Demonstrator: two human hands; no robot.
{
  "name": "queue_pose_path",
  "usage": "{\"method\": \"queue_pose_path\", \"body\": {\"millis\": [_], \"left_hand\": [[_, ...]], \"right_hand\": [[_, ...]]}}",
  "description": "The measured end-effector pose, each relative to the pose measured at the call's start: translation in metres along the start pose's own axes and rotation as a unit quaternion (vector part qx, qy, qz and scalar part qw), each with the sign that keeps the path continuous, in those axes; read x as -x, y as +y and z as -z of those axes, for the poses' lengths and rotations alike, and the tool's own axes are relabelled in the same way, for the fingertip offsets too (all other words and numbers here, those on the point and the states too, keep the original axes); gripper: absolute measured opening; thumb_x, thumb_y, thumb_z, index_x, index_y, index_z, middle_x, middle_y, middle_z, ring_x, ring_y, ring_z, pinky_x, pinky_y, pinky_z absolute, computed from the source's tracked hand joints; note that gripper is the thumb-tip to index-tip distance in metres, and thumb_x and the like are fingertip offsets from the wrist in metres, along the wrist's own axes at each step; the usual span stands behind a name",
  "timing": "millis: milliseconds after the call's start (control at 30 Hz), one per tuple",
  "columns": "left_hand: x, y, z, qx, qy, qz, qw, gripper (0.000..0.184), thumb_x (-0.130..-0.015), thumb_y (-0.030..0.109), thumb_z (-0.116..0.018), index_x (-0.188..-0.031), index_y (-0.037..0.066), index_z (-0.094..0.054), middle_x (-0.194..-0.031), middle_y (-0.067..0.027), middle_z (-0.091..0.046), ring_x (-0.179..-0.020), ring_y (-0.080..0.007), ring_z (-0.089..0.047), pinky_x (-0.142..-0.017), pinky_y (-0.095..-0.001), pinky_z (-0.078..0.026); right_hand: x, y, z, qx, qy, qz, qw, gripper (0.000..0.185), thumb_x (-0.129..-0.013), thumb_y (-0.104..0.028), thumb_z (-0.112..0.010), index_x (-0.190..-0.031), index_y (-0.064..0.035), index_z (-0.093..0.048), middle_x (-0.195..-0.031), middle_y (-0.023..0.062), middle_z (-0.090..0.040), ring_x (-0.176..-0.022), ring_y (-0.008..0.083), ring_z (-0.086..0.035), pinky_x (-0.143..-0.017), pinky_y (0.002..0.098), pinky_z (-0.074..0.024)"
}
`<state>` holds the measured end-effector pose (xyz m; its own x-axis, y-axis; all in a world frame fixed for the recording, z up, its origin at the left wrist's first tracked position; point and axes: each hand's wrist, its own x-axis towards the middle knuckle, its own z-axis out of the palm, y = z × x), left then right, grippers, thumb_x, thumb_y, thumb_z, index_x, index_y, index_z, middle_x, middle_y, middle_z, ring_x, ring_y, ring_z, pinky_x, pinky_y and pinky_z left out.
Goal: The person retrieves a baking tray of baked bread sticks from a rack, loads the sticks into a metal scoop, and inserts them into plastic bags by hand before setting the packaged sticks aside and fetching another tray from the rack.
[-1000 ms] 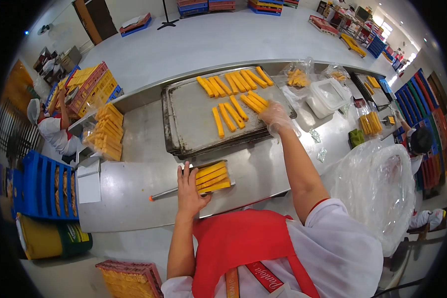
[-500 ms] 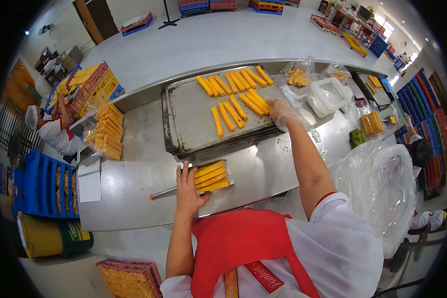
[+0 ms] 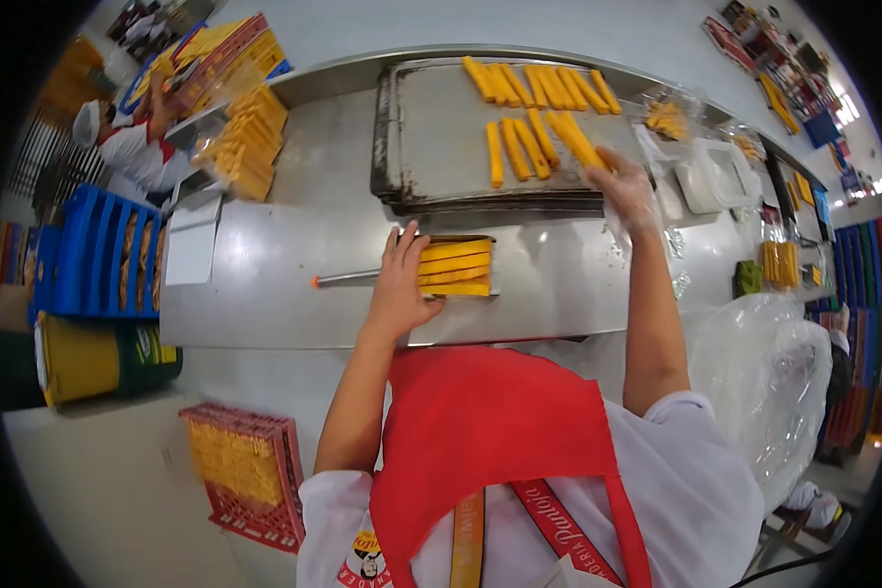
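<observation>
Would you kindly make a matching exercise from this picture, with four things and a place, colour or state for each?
1. Left hand
2. Right hand
3. Tub
4. Apron

A. white, to the right of the tray in the picture
B. red
C. bare, beside yellow sticks lying off the tray
D. in clear plastic, at the tray's sticks

Pairs: 1-C, 2-D, 3-A, 4-B

My gloved right hand [image 3: 621,184] grasps yellow sticks [image 3: 573,139] by their ends at the pan [image 3: 441,162]; I have my left hand [image 3: 399,291] against a stack [image 3: 458,263] on the table [image 3: 274,294].
</observation>
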<state>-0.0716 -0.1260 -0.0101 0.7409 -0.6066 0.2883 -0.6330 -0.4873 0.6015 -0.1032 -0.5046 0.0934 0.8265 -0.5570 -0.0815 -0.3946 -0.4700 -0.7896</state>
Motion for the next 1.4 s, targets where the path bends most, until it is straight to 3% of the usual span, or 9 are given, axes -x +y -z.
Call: {"method": "queue_pose_path", "body": {"millis": [167,233,500,733,867,1033,1133,1233,1400], "left_hand": [[-0.001,0.0,0.0,0.016,-0.005,0.003,1.0,0.096,-0.058,0.017,-0.088,-0.141,0.005,-0.042,-0.158,-0.0195,-0.032,-0.146,-0.0475,-0.026,-0.12,-0.051,-0.03],[-0.001,-0.001,0.0,0.017,-0.006,-0.003,1.0,0.097,-0.058,0.017,-0.088,-0.142,0.005,-0.041,-0.159,-0.0194,-0.031,-0.146,-0.0475,-0.026,-0.121,-0.0507,-0.03],[-0.004,-0.002,-0.006,0.023,0.01,-0.027,0.999,0.103,-0.055,0.016,-0.09,-0.144,0.008,-0.038,-0.16,-0.0211,-0.031,-0.145,-0.049,-0.029,-0.119,-0.0533,-0.03],[-0.003,0.0,-0.006,0.021,0.005,-0.015,1.0,0.104,-0.055,0.016,-0.09,-0.144,0.008,-0.038,-0.16,-0.0207,-0.03,-0.145,-0.049,-0.028,-0.119,-0.0525,-0.031],[-0.002,-0.001,-0.005,0.027,-0.004,-0.009,1.0,0.102,-0.056,0.017,-0.089,-0.144,0.007,-0.039,-0.16,-0.0196,-0.03,-0.146,-0.0484,-0.026,-0.12,-0.0525,-0.03],[-0.004,-0.005,-0.007,0.025,-0.008,-0.013,1.0,0.103,-0.056,0.019,-0.09,-0.144,0.007,-0.039,-0.161,-0.0193,-0.028,-0.147,-0.0477,-0.024,-0.121,-0.053,-0.029],[-0.002,-0.002,-0.006,0.028,-0.01,-0.009,1.0,0.104,-0.056,0.021,-0.089,-0.145,0.007,-0.038,-0.161,-0.0201,-0.028,-0.147,-0.0483,-0.024,-0.121,-0.0537,-0.028],[-0.001,-0.007,0.001,0.084,-0.007,-0.028,0.996,0.104,-0.057,0.021,-0.086,-0.147,0.008,-0.036,-0.161,-0.0209,-0.03,-0.147,-0.05,-0.025,-0.121,-0.0535,-0.027],[-0.007,-0.006,0.002,0.125,-0.024,-0.023,0.992,0.1,-0.058,0.021,-0.084,-0.146,0.009,-0.036,-0.16,-0.0205,-0.031,-0.147,-0.0481,-0.025,-0.123,-0.0523,-0.024]], "right_hand": [[0.06,0.015,-0.044,-0.126,-0.313,0.207,0.918,0.075,-0.07,-0.015,-0.086,-0.137,0.0006,-0.058,-0.136,0.0169,-0.062,-0.121,0.0266,-0.062,-0.098,0.0343,-0.053],[0.082,0.012,-0.07,0.119,-0.295,0.245,0.916,0.073,-0.07,-0.011,-0.085,-0.137,-0.0002,-0.057,-0.135,0.0195,-0.06,-0.124,0.0319,-0.059,-0.104,0.0382,-0.0495],[0.104,0.001,-0.133,0.083,-0.108,0.26,0.956,0.081,-0.077,-0.023,-0.085,-0.145,-0.0021,-0.047,-0.142,0.0245,-0.05,-0.128,0.039,-0.053,-0.109,0.0407,-0.045],[0.035,-0.034,-0.076,0.075,0.046,0.087,0.992,0.036,-0.088,-0.04,-0.069,-0.084,-0.0046,-0.075,-0.096,0.0179,-0.074,-0.092,0.0385,-0.069,-0.081,0.0497,-0.0533],[0.038,-0.071,-0.103,0.283,-0.053,0.112,0.951,0.054,-0.093,-0.055,-0.058,-0.088,-0.004,-0.076,-0.097,0.02,-0.073,-0.089,0.0398,-0.07,-0.08,0.0495,-0.0553],[0.027,-0.075,-0.099,0.26,-0.057,0.078,0.961,0.05,-0.092,-0.052,-0.062,-0.1,-0.005,-0.075,-0.097,0.022,-0.072,-0.098,0.0375,-0.07,-0.087,0.0479,-0.055],[0.006,-0.039,-0.073,0.213,0.129,0.124,0.961,0.046,-0.093,-0.046,-0.063,-0.104,-0.0028,-0.074,-0.104,0.0242,-0.071,-0.102,0.0403,-0.068,-0.092,0.0481,-0.0532],[-0.038,-0.017,-0.062,0.198,-0.03,0.006,0.98,0.047,-0.098,-0.041,-0.055,-0.112,0.0012,-0.07,-0.11,0.0305,-0.068,-0.11,0.0422,-0.065,-0.095,0.0475,-0.0508],[-0.04,-0.008,-0.057,0.223,0.069,0.03,0.972,0.041,-0.094,-0.035,-0.06,-0.109,0.002,-0.07,-0.102,0.0276,-0.07,-0.098,0.0428,-0.068,-0.087,0.047,-0.0532]]}}
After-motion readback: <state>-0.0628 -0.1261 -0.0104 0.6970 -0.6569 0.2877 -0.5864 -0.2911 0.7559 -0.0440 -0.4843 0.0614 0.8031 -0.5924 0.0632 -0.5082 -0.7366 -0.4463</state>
